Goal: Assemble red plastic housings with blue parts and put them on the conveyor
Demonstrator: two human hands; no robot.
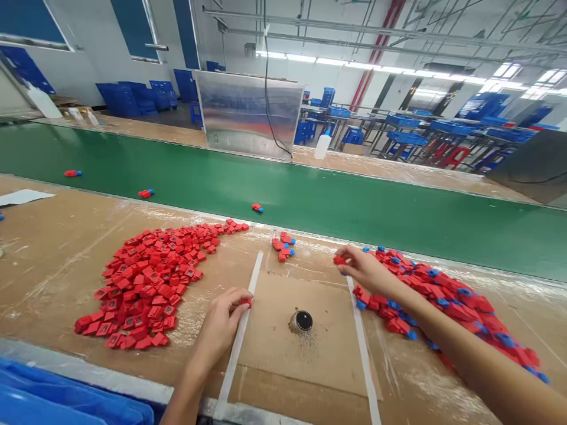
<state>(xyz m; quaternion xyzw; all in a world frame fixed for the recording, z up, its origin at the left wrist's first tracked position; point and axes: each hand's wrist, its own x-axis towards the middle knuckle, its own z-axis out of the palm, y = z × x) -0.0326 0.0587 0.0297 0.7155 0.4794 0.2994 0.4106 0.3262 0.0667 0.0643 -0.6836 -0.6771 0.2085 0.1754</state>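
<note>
A worker's left hand (221, 316) pinches a small red block (246, 302) between thumb and fingertips at the left edge of a cardboard sheet (332, 360) on a brown workbench (44, 254), while the right hand (361, 267) pinches a red piece (339, 260) near the sheet's far right corner. A fleck of blue shows beneath that piece; whether it belongs to it is hard to tell. Toward the middle of the sheet, touched by neither hand, stands a round black-topped knob (304, 320).

Loose red blocks (150, 271) lie heaped left of the sheet. Red-and-blue pieces (447, 295) are banked to its right, and a small cluster (282, 246) sits beyond the sheet's far edge, just short of the green conveyor belt (376, 200).

Good work here appears to rest on small, exact grips. The left hand's block is probably steadiest held by opposite sides, thumb squarely facing fingertip, so that it cannot twist. The right hand seems well served by a light pinch, kept clear of the bank just beside it, lest a sleeveless forearm sweep pieces along. Leaving the ground around the knob bare likely gives both hands room to move.
</note>
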